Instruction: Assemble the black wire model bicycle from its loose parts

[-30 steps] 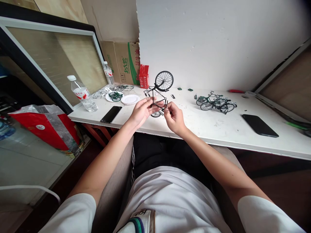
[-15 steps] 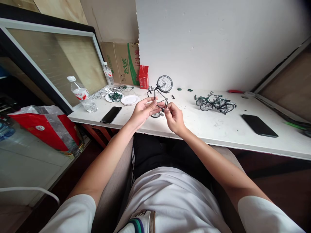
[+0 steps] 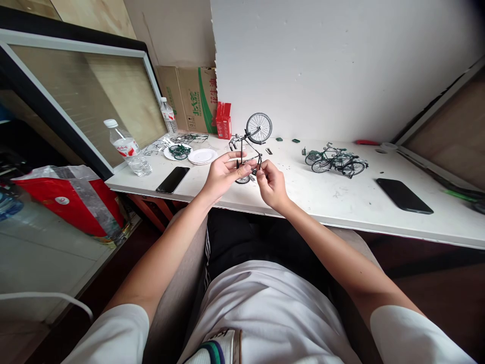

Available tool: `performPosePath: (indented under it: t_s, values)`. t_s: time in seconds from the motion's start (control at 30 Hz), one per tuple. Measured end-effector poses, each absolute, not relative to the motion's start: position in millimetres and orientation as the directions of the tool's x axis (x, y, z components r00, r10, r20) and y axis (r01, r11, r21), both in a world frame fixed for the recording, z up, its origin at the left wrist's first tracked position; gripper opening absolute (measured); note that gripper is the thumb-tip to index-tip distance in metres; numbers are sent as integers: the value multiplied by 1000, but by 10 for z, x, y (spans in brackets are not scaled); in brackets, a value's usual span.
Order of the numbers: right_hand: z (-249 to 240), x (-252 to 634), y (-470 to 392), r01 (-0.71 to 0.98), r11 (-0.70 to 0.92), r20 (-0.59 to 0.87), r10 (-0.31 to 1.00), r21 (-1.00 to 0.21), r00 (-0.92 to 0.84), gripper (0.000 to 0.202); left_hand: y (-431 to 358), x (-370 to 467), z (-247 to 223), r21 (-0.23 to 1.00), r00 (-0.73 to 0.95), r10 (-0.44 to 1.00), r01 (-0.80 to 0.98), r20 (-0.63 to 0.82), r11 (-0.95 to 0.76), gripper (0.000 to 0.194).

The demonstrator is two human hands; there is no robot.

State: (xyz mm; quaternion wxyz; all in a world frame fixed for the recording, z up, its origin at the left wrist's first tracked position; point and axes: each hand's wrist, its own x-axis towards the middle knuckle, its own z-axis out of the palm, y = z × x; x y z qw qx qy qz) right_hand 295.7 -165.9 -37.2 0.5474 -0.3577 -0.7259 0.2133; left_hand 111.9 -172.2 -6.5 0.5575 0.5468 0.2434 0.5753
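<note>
A small black model bicycle frame, with one spoked wheel at its upper end, is held up over the white table between both hands. My left hand grips the frame from the left, its fingers partly round the bars. My right hand pinches the lower right end of the frame between thumb and forefinger. Another small wheel lies on the table below the fingers, partly hidden. Small loose parts are scattered behind the hands.
Model bicycles stand at the right, near a black phone. On the left are another phone, a white plate, green parts, a water bottle and a red box.
The held bicycle frame has tilted slightly, and its upper wheel sits a little higher, further right and nearer. Both hands have stayed almost in place, still holding it.
</note>
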Motion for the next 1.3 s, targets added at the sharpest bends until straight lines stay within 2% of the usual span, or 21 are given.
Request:
performPosePath:
  t_s: [0.37, 0.63, 0.97, 1.3]
  values:
    - [-381, 2940, -1616, 227, 727, 723, 681, -648, -119, 45, -1677, 1126, -106, 877, 182, 884, -318, 430, -361, 59]
    - [-377, 2944, -1594, 161, 660, 659, 749, -734, -68, 48, -1715, 1148, -69, 871, 111, 893, -303, 436, -387, 63]
    - [-437, 2978, -1513, 136, 615, 608, 788, -776, -93, 52, -1668, 1149, -126, 889, 102, 903, -249, 418, -383, 61]
    - [-470, 2985, -1441, 141, 553, 536, 832, -821, -143, 53, -1604, 1148, -198, 892, 71, 916, -269, 395, -363, 59]
